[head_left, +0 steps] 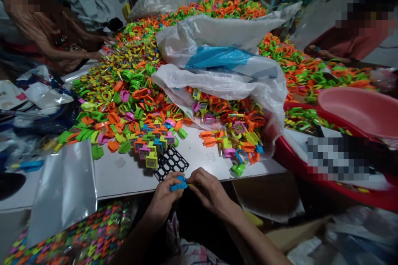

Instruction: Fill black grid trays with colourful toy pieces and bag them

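Observation:
My left hand (pixel 164 195) and my right hand (pixel 207 189) meet at the near edge of the white table (pixel 199 155). Between their pinched fingertips sits a small blue plastic piece (pixel 178 184), held from both sides. Just beyond my fingers lies a black plastic grid frame (pixel 171 162). Behind it spreads a big heap of small orange, green, yellow and pink plastic toy pieces (pixel 130 103).
A large white and blue plastic sack (pixel 224 62) spills pieces onto the table. Red and pink basins (pixel 357 109) stand at the right. A clear bag of coloured pieces (pixel 77 236) hangs at the lower left. Two other people sit at far left and far right.

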